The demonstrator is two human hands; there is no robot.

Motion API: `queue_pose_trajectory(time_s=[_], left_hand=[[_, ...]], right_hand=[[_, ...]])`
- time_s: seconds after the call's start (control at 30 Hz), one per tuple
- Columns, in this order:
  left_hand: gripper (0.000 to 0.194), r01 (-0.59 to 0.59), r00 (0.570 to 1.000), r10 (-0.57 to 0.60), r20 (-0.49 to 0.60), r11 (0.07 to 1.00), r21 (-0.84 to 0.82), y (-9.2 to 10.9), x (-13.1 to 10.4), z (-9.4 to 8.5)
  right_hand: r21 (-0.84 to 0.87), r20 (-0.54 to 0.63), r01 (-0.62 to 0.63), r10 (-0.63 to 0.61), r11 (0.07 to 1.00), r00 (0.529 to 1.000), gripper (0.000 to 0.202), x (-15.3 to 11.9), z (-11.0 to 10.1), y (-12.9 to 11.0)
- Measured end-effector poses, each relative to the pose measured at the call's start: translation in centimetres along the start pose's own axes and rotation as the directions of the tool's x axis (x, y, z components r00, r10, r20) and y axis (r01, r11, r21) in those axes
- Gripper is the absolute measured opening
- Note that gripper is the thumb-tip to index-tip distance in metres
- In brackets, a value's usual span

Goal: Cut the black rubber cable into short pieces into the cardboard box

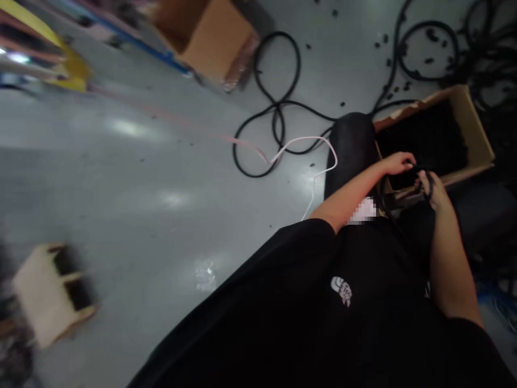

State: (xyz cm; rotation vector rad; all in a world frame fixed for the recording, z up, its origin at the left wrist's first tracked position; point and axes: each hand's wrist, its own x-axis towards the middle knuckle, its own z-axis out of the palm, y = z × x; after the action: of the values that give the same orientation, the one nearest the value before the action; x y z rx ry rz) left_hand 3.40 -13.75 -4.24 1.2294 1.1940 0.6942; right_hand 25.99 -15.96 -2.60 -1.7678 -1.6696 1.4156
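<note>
Over the near edge of an open cardboard box (476,116) my two hands come close together. My left hand (399,163) is closed, its fingers pinching a thin black cord (415,167) that spans the short gap between the hands. Curled around the other end is my right hand (435,191), also closed, with a loop of black cord across its fingers. Inside the box lies a dark mass of small black pieces (428,140), too dim to make out singly. Another black length hangs below my left wrist toward my lap.
Black cable loops (278,102) and scattered small black bits (342,104) lie on the grey floor. A white cord (313,188) runs beside my left leg. Another cardboard box (220,40) stands at the top, a wooden stool (44,293) at lower left. More black cable (493,54) is heaped at upper right.
</note>
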Motion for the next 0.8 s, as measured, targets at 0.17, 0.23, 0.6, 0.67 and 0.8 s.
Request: queue_pose_trajectory(time_s=[0.17,0.23,0.6,0.67,0.8], left_hand=[[0.025,-0.086,0.996,0.085,0.014,0.987,0.137,-1.6,1.7,-0.9],[0.028,-0.101,0.995,0.103,-0.001,0.978,0.183,-1.7,2.0,-0.7],[0.033,0.028,0.985,0.040,-0.167,0.922,0.385,-2.0,3.3,1.1],[0.030,0.035,0.982,0.031,-0.184,0.938,0.344,-2.3,3.7,1.0],[0.027,-0.013,0.972,0.057,-0.227,0.981,0.195,-1.9,3.5,0.1]], right_hand=[[0.142,0.056,-0.119,0.112,0.983,0.992,0.048,1.4,-0.3,0.6],[0.148,0.045,-0.127,0.122,0.981,0.992,0.052,1.0,-0.4,0.1],[0.070,-0.072,-0.116,0.121,0.991,0.990,0.040,-0.6,-1.1,-1.6],[0.078,-0.083,-0.095,0.101,0.992,0.991,0.036,-0.1,-1.1,-0.9],[0.148,-0.103,-0.145,0.161,0.978,0.982,0.047,0.5,-0.7,-1.2]])
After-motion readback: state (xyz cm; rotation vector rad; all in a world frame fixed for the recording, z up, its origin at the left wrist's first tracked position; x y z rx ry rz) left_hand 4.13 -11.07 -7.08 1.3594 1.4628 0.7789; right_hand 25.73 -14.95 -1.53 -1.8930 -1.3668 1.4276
